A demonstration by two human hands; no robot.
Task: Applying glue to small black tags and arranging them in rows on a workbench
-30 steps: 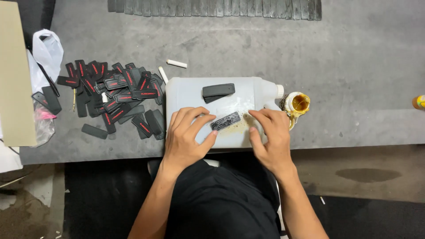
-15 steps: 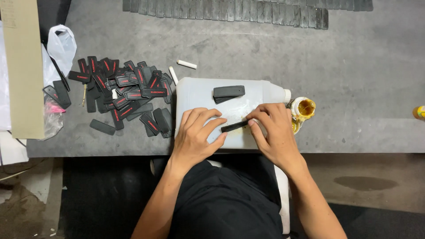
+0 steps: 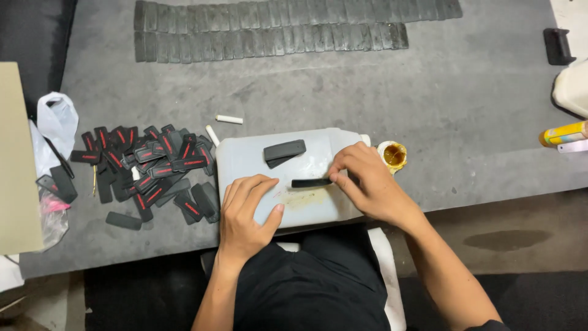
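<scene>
We're looking straight down at a white plastic jug [image 3: 288, 178] lying on its side at the near edge of the grey worktable [image 3: 429, 92], and on its flat upper face sits the thin black strip [image 3: 311, 182] we're working on. Its long axis runs left to right, across our body, and it lies just ahead of both hands, between them. The right hand [image 3: 367, 184] is the nearer one: thumb and fingertips are pinched on the strip's right end, grasping it. The left hand [image 3: 248, 211] is spread flat, palm down, fingers relaxed and open on the jug's near left part, holding nothing, just pressing the jug; its fingertips stop short of the strip's left end. Just beyond the strip lies a wider black piece [image 3: 284, 151], apart from both hands. Off to our left, a heap of black-and-red pieces [image 3: 147, 171]; beside the jug's neck, a small pot of yellow paste [image 3: 392, 155].
</scene>
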